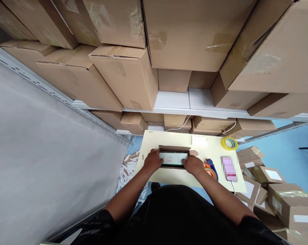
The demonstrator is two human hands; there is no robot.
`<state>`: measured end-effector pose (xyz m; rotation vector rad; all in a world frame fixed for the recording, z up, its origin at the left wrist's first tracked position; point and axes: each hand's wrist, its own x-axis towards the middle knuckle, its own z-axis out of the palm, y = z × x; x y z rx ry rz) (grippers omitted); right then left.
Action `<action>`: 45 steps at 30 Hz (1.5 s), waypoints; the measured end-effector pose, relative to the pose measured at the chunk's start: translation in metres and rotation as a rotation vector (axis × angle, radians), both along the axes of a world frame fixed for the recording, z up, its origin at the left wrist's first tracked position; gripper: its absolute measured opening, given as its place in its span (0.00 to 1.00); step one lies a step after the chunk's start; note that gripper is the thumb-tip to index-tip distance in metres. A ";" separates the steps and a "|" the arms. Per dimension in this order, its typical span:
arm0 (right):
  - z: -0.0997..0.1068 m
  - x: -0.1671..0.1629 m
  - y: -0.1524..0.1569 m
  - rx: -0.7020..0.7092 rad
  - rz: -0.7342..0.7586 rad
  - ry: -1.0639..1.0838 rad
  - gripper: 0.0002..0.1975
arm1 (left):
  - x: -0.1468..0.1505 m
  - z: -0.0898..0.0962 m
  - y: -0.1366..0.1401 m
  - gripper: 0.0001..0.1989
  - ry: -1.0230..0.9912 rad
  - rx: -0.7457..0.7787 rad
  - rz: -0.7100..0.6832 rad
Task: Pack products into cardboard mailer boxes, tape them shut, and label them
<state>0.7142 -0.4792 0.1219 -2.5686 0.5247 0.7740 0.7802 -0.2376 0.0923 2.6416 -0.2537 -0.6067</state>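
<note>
On the counter [148, 144], the left hand [153, 160] and right hand [194, 164] grasp opposite ends of an open cardboard carton [174, 148], thumbs at the pale green box [173, 158] inside, apparently a fitting step, so the next move calls for even, level pressure

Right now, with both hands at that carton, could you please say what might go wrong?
The left hand and right hand have thumbs at the pale green box, so the carton might pinch them. The right forearm passes close to the tape dispenser and could nudge it. The white cable by the pink phone crosses the table edge; a snag might tug it.
</note>
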 end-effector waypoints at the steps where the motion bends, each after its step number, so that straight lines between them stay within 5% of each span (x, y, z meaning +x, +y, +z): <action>1: 0.001 0.001 0.000 -0.031 0.028 0.001 0.23 | 0.000 0.001 -0.001 0.09 0.001 0.012 0.000; 7: 0.001 -0.019 -0.028 -0.187 0.038 -0.119 0.21 | -0.010 0.001 0.014 0.21 -0.085 -0.035 0.115; 13: -0.035 -0.034 -0.044 0.032 -0.110 -0.054 0.19 | -0.027 -0.036 0.029 0.47 0.208 -0.316 0.305; 19: -0.064 -0.024 -0.042 0.118 -0.259 -0.051 0.17 | -0.031 -0.057 0.023 0.46 0.382 -0.499 0.361; 25: -0.046 -0.031 -0.036 0.180 -0.231 -0.150 0.13 | -0.054 -0.031 0.036 0.40 0.158 -0.473 0.298; 31: 0.009 -0.024 -0.008 0.218 -0.123 -0.338 0.11 | -0.085 0.001 0.083 0.39 0.090 -0.679 0.400; 35: 0.026 -0.006 0.007 0.202 0.019 -0.368 0.11 | -0.109 0.013 0.115 0.34 -0.061 -0.717 0.504; 40: 0.022 0.012 0.025 0.271 0.276 -0.341 0.12 | -0.180 0.031 0.133 0.25 -0.451 -0.528 0.774; 45: 0.017 0.015 0.066 0.345 0.538 -0.252 0.13 | -0.272 0.050 0.127 0.21 -0.592 -0.418 1.017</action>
